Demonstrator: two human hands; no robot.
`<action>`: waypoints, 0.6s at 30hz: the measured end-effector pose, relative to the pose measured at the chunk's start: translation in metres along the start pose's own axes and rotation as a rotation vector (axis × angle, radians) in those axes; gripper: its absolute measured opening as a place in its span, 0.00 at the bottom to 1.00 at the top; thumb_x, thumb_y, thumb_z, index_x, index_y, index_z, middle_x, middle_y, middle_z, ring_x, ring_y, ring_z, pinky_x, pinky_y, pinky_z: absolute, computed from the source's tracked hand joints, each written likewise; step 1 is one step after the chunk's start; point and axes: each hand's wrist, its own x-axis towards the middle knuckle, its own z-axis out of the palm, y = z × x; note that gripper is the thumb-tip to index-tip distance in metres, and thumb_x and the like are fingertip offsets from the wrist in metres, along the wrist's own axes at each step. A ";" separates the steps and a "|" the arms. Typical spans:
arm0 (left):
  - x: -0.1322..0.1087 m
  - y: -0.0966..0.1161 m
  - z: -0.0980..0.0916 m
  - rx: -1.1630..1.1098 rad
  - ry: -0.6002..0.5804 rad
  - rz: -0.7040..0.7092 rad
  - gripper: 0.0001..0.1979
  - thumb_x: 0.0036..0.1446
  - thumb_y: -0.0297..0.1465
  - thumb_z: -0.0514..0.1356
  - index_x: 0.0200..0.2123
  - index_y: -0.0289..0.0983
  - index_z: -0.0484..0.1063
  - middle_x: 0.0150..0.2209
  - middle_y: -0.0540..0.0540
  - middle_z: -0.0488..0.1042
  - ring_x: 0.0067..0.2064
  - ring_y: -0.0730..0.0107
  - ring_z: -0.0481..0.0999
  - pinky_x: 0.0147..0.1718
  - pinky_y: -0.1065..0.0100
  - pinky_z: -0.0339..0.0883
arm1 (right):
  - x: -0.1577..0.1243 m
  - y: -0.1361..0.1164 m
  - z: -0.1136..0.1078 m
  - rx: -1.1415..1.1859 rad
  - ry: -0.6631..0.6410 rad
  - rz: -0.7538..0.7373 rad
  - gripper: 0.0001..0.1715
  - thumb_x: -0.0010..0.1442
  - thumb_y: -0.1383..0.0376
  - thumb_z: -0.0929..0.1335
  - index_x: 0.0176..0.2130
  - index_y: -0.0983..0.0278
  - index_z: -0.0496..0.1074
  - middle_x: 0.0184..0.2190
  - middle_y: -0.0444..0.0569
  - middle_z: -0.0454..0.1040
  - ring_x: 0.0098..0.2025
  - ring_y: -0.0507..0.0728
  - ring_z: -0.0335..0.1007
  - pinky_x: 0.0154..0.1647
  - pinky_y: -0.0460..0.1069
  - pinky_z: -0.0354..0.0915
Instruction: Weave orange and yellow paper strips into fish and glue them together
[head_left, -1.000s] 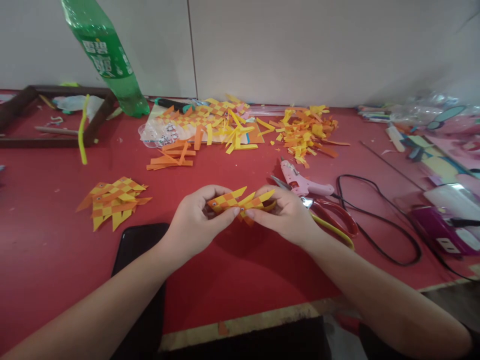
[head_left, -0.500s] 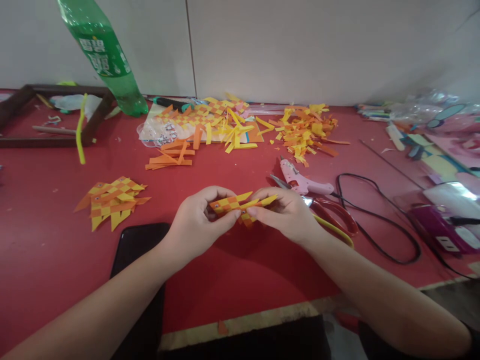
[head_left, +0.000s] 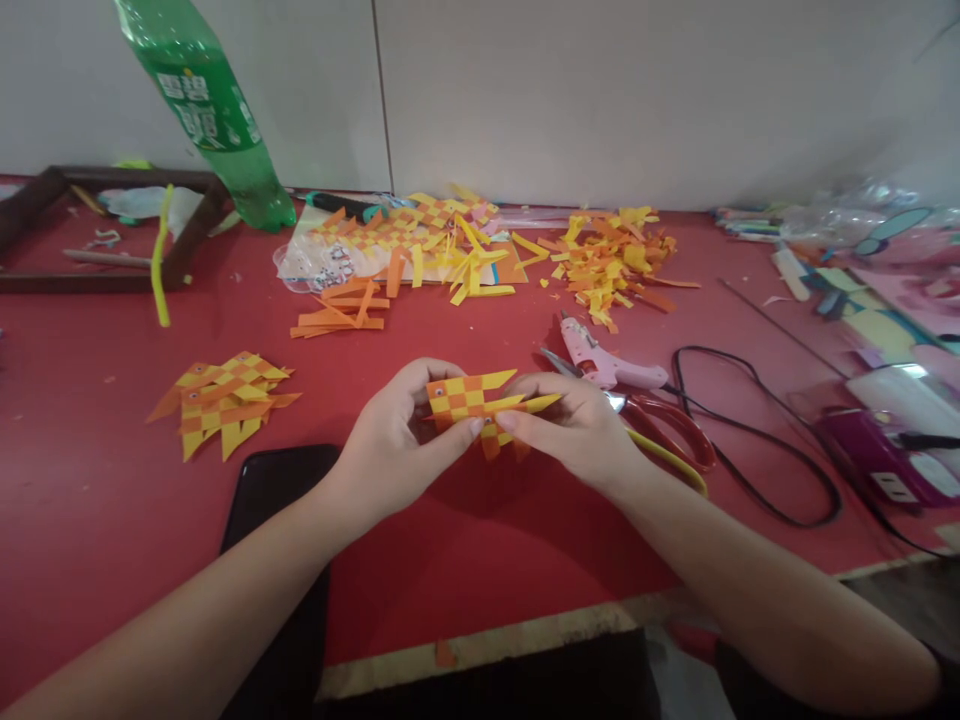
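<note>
Between both hands, above the red table, are woven paper fish (head_left: 466, 398) in an orange and yellow check, with small stick-on eyes. At least two seem to be held together, one behind the other. My left hand (head_left: 405, 425) grips them from the left, its thumb in front and its fingers behind. From the right, my right hand (head_left: 574, 425) pinches them near the yellow tail points. Its fingertips are hidden behind the paper. A small pile of similar woven fish (head_left: 229, 400) lies to the left of my hands.
A black phone (head_left: 281, 500) lies by my left forearm. Scissors (head_left: 664, 425) and a pink glue gun (head_left: 611, 365) with a black cord sit to the right. Cut paper strips (head_left: 615, 260), a green bottle (head_left: 217, 130) and a brown frame (head_left: 82, 285) stand or lie farther back.
The rear fish has tipped up, so more of its checked side and its eye now shows. Both hands stay in nearly the same place.
</note>
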 end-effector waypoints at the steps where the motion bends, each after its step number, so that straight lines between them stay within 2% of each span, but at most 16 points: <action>1: 0.000 0.000 0.000 0.007 -0.007 0.005 0.15 0.55 0.33 0.68 0.43 0.40 0.67 0.36 0.49 0.78 0.38 0.66 0.81 0.34 0.71 0.71 | 0.000 0.000 -0.001 -0.007 -0.013 -0.003 0.16 0.54 0.55 0.75 0.30 0.64 0.73 0.24 0.44 0.72 0.24 0.49 0.65 0.24 0.45 0.63; 9: 0.001 -0.002 0.002 -0.094 -0.031 -0.013 0.15 0.55 0.34 0.68 0.44 0.40 0.68 0.41 0.47 0.81 0.43 0.64 0.81 0.41 0.68 0.74 | 0.000 0.002 -0.003 0.012 -0.023 -0.010 0.16 0.56 0.54 0.74 0.30 0.64 0.73 0.23 0.43 0.72 0.24 0.49 0.64 0.23 0.44 0.61; 14: 0.003 0.001 0.002 -0.097 -0.073 -0.101 0.20 0.48 0.35 0.73 0.44 0.38 0.74 0.45 0.44 0.82 0.47 0.58 0.81 0.46 0.63 0.75 | 0.000 0.000 0.002 0.034 -0.024 0.025 0.19 0.54 0.52 0.74 0.30 0.64 0.73 0.24 0.45 0.73 0.26 0.50 0.68 0.25 0.46 0.65; 18: 0.003 0.002 0.000 -0.136 -0.022 -0.092 0.20 0.50 0.37 0.72 0.45 0.38 0.76 0.47 0.44 0.82 0.47 0.60 0.82 0.46 0.64 0.75 | 0.000 0.005 0.003 0.098 0.002 0.014 0.17 0.53 0.52 0.75 0.34 0.62 0.73 0.28 0.44 0.73 0.28 0.50 0.69 0.28 0.46 0.67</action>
